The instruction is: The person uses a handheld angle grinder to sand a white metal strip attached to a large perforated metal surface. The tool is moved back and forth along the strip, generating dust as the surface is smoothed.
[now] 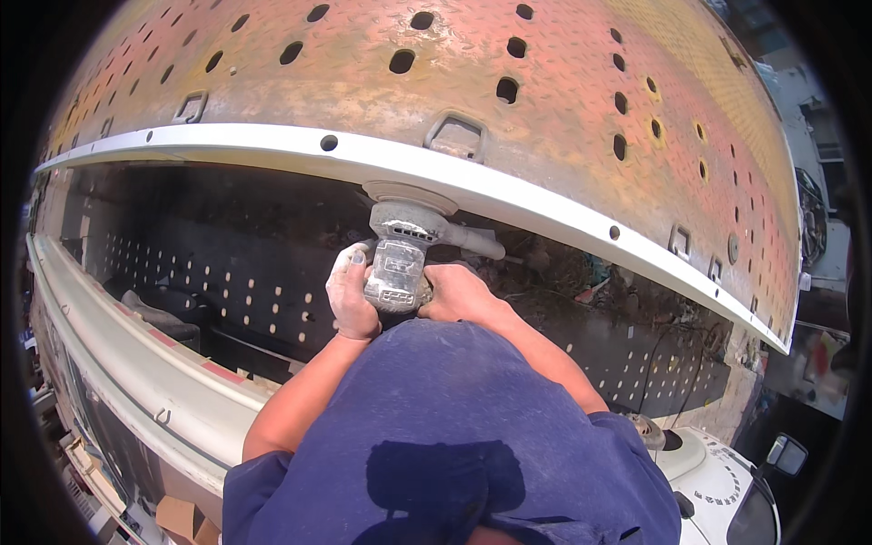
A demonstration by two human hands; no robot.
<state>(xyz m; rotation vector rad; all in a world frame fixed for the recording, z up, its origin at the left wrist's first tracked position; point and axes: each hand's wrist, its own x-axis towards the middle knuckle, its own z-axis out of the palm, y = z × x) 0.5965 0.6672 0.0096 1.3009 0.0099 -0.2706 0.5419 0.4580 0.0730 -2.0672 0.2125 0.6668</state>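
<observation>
A dusty grey power sander is between my hands in front of my body. Its round pad meets the lower part of the white metal rail that edges a truck bed. My left hand, whitened with dust, wraps the sander's left side with the thumb up. On the other side my right hand grips the body near its rear end; some of its fingers are hidden behind the tool. A pale stub sticks out to the right from the sander's head.
Beyond the rail spreads the rusty, perforated truck bed with metal loops. A cream-coloured beam runs along the left. Below lies dark ground with dotted light spots. A white vehicle with a mirror stands at lower right, a cardboard box at lower left.
</observation>
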